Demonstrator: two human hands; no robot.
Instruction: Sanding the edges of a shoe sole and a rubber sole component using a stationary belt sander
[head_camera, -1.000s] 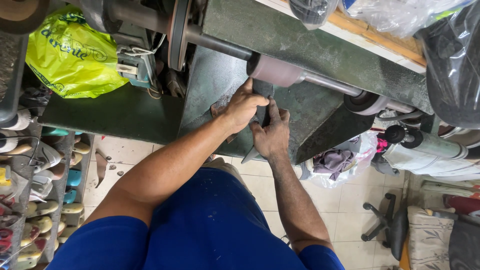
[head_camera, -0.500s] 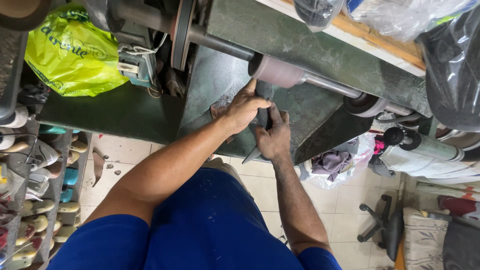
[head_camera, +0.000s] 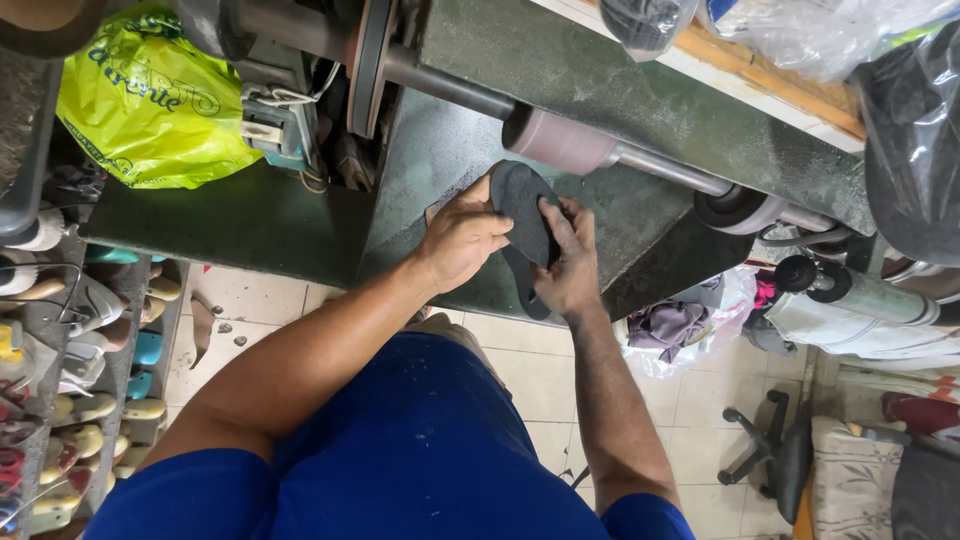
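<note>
The left hand (head_camera: 465, 238) and the right hand (head_camera: 568, 262) together hold a flat, dark grey rubber shoe sole (head_camera: 527, 225), oval at its upper end and narrowing downward. The left hand grips it from nine o'clock, fingers curled over the sole's left edge and thumb side pressed against it, so the hand is mostly closed around the piece. The right hand clasps it from three o'clock, fingers spread across the face of the sole and the palm behind its lower part, also closed on it. The sole's rounded tip points toward twelve o'clock and sits just below a pinkish-brown cylindrical sanding drum (head_camera: 556, 141) on a grey steel shaft (head_camera: 668, 170); whether tip and drum touch cannot be told. Behind the hands stands the dusty green metal machine housing (head_camera: 640, 80).

At ten o'clock from the hands a crumpled lime-yellow plastic bag (head_camera: 150, 105) rests on the machine's ledge. At eight o'clock, along the left edge, rows of shoes on a rack (head_camera: 70, 380) stand over the pale tiled floor (head_camera: 540, 380). At four o'clock a clear plastic bag of purple cloth (head_camera: 680, 330) lies on the floor, with a black swivel chair base (head_camera: 770, 450) further toward five o'clock. The person wears blue clothing (head_camera: 420, 450).
</note>
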